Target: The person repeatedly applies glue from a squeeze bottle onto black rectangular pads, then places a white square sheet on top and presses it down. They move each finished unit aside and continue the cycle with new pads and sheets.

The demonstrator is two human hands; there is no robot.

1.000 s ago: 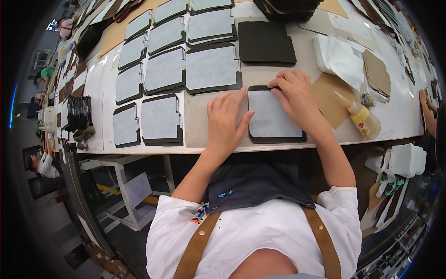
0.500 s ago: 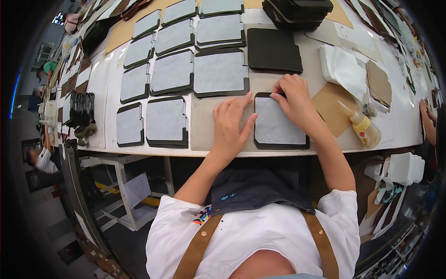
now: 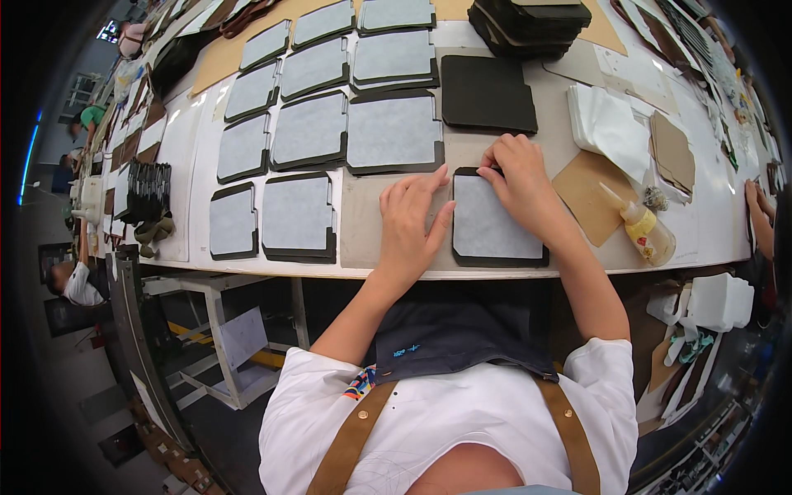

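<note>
A black panel (image 3: 498, 219) with a light grey lining on its upper face lies flat at the table's near edge. My right hand (image 3: 518, 175) rests over its far edge, fingers bent, with thumb and forefinger close together at that edge. Just left of the panel is my left hand (image 3: 412, 216), its fingers stretched out and the thumb apart, holding nothing. Beyond my right hand lies a plain black panel stack (image 3: 487, 92). To the left, several similar grey-lined panels (image 3: 394, 130) are laid out in rows, some of them in overlapping piles.
A glue bottle (image 3: 649, 233) with a pointed nozzle leans at the right, near a brown sheet (image 3: 587, 194). White sheets (image 3: 606, 128) and tan pieces (image 3: 672, 151) lie behind it. A tall dark stack (image 3: 528, 29) stands at the back. Other people work at both sides.
My right hand's fingers have shifted slightly at the panel's far edge. My left hand keeps its place and pose. The whole view has moved very little.
</note>
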